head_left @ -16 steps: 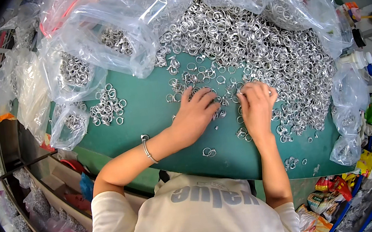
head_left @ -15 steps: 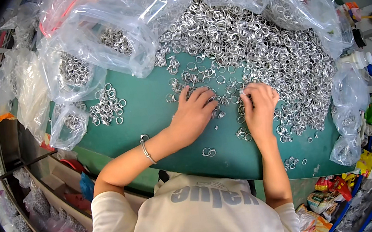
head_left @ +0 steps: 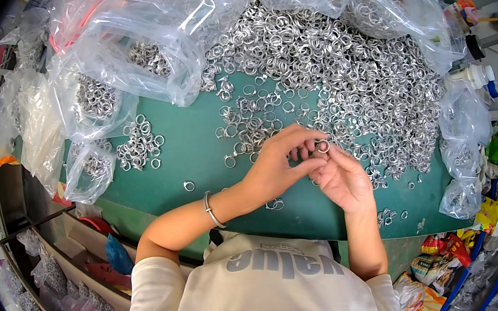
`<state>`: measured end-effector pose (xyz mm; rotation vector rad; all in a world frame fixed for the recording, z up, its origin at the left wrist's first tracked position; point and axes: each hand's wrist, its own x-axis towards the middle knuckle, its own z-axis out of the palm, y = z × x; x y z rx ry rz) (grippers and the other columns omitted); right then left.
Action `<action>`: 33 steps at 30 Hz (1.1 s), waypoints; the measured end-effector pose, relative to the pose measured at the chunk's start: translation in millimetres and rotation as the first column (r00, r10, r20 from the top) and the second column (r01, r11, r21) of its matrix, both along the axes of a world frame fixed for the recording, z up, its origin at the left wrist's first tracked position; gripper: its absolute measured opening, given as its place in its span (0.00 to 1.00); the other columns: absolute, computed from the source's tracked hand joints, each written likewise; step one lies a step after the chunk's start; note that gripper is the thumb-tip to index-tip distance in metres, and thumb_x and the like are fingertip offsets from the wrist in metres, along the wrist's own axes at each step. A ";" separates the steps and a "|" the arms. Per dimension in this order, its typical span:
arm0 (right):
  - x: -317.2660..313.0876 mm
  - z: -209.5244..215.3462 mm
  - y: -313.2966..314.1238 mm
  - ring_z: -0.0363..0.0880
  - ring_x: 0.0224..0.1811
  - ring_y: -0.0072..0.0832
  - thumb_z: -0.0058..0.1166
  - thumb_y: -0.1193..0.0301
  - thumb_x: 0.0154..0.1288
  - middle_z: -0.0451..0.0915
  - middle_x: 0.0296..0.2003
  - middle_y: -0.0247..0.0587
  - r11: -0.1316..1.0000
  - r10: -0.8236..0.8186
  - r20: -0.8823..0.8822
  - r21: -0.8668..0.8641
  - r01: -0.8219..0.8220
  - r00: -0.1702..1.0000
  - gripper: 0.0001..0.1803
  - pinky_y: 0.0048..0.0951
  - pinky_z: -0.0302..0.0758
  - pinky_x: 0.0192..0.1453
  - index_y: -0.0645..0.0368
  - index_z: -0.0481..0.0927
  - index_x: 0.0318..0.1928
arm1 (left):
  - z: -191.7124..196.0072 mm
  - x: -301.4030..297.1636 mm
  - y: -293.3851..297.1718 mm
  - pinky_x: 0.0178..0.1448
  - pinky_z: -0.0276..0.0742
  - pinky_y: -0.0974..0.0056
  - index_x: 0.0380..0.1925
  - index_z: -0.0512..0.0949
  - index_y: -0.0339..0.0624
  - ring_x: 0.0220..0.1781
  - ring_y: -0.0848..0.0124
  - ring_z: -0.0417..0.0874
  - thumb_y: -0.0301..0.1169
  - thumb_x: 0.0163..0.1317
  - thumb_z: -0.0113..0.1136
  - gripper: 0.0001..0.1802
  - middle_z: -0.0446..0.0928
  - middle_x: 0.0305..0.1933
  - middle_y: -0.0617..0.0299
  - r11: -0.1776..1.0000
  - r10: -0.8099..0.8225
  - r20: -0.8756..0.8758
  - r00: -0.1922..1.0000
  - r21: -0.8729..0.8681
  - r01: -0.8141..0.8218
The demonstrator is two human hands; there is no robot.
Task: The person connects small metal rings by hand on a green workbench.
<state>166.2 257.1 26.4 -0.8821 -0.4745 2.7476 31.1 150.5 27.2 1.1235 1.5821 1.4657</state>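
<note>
"Where are your hands?"

"Together, in front of me. My left hand (head_left: pixel 284 160) comes in from the side and meets my right hand (head_left: pixel 345 180), and the fingertips of both close on one ring (head_left: pixel 327 146). How much of the grip each takes, I can't tell."

"And where's the ring?"

"Up between my fingertips, over the green surface (head_left: pixel 197 146). The big heap (head_left: pixel 379 94) lies beyond and to the right, a looser cluster (head_left: pixel 251 124) just past my left hand, and a small pile (head_left: pixel 139 145) well off to the left, near the bags (head_left: pixel 95 182)."

"What step is that?"

"I'd call it handling a single ring, perhaps turning or checking it."

"And the next move?"

"It calls for a light, sure pinch: one hand should have the ring firmly before the other lets go, or it could drop among the others."
</note>
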 end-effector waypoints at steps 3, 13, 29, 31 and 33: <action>1.3 2.3 -4.7 0.77 0.37 0.24 0.49 0.69 0.71 0.80 0.39 0.39 1.000 0.002 -0.008 -0.029 -0.003 1.000 0.10 0.28 0.74 0.45 0.63 0.77 0.44 | 1.4 2.0 -1.4 0.38 0.72 0.72 0.45 0.81 0.40 0.33 0.77 0.73 0.22 0.52 0.68 0.18 0.76 0.33 0.65 1.000 0.019 0.011 1.000 0.005 -0.019; 25.9 13.4 -20.0 0.75 0.39 0.21 0.55 0.77 0.66 0.80 0.37 0.36 0.780 -0.045 0.046 0.626 0.006 0.998 0.08 0.23 0.72 0.45 0.64 0.79 0.45 | 12.4 15.4 -8.0 0.39 0.78 0.68 0.43 0.82 0.39 0.31 0.73 0.80 0.21 0.53 0.67 0.15 0.80 0.31 0.60 0.994 0.056 -0.074 0.996 0.093 -0.049; 42.1 41.1 -34.5 0.76 0.40 0.34 0.66 0.83 0.48 0.80 0.35 0.41 -0.072 -0.383 -0.077 0.996 0.053 0.920 0.15 0.31 0.73 0.43 0.64 0.80 0.39 | 30.2 35.1 -10.3 0.59 0.77 0.61 0.48 0.75 0.29 0.54 0.66 0.80 0.14 0.59 0.59 0.16 0.77 0.50 0.52 0.989 -0.145 0.646 0.750 0.114 0.093; 44.4 41.0 -34.3 0.76 0.40 0.35 0.66 0.83 0.47 0.80 0.36 0.42 -0.002 -0.391 -0.083 0.996 0.090 0.916 0.17 0.31 0.73 0.44 0.64 0.80 0.40 | 34.6 35.3 -10.6 0.60 0.77 0.60 0.49 0.73 0.30 0.54 0.65 0.79 0.14 0.59 0.59 0.17 0.77 0.50 0.51 0.990 -0.143 0.643 0.753 0.106 0.098; 47.6 41.2 -32.1 0.76 0.40 0.35 0.67 0.83 0.46 0.80 0.36 0.43 -0.028 -0.359 -0.079 0.997 0.074 0.930 0.18 0.31 0.73 0.45 0.64 0.79 0.41 | 36.6 35.8 -11.3 0.60 0.76 0.60 0.51 0.72 0.30 0.54 0.64 0.79 0.14 0.58 0.59 0.19 0.77 0.50 0.50 0.988 -0.152 0.637 0.756 0.118 0.099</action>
